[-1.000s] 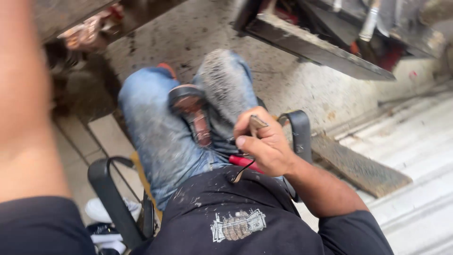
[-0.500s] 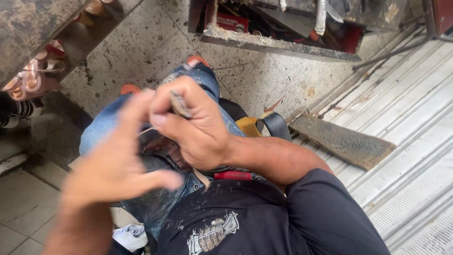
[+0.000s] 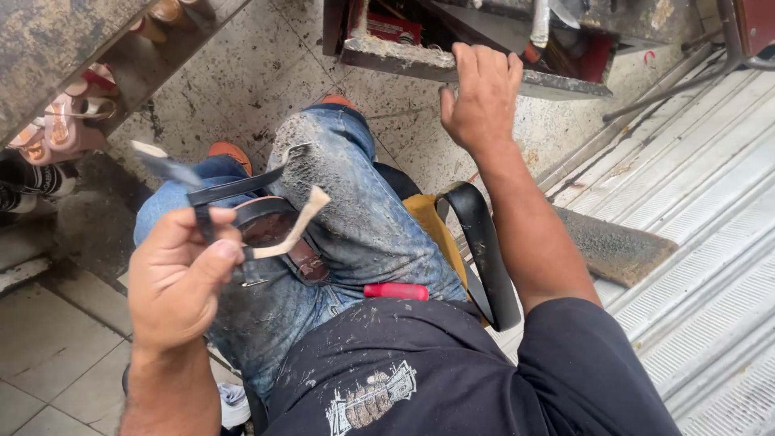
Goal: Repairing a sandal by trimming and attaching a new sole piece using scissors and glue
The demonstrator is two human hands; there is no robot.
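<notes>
We sit with our knees up, and our left hand (image 3: pixel 179 278) is closed in a pinch, thumb pressed against the fingers, around a thin black strap (image 3: pixel 234 187) and a pale, curved strip (image 3: pixel 297 226) that looks like raw leather or rubber, bent and matte. The strap runs stiff and narrow toward our raised knee, while the pale strip arcs above a brown sandal (image 3: pixel 278 234) lying on our lap, its surface glossy and dark.

Our right hand (image 3: pixel 483 90) reaches forward with fingers spread and curled over the rusty metal edge of an open drawer (image 3: pixel 420 58); it holds nothing but that edge. The drawer is grimy, with red and dark items inside too jumbled to tell apart.

Our jeans (image 3: pixel 355 202) are faded blue, scuffed grey and dusty at the knee. A red tool handle (image 3: pixel 395 291), smooth and rounded, lies at our waist just above the speckled black shirt (image 3: pixel 420 363). A wide black strap (image 3: pixel 484 250) loops beside our right thigh over a yellow cushion (image 3: pixel 428 222). To the right lies ribbed grey metal sheeting (image 3: pixel 694 242).
</notes>
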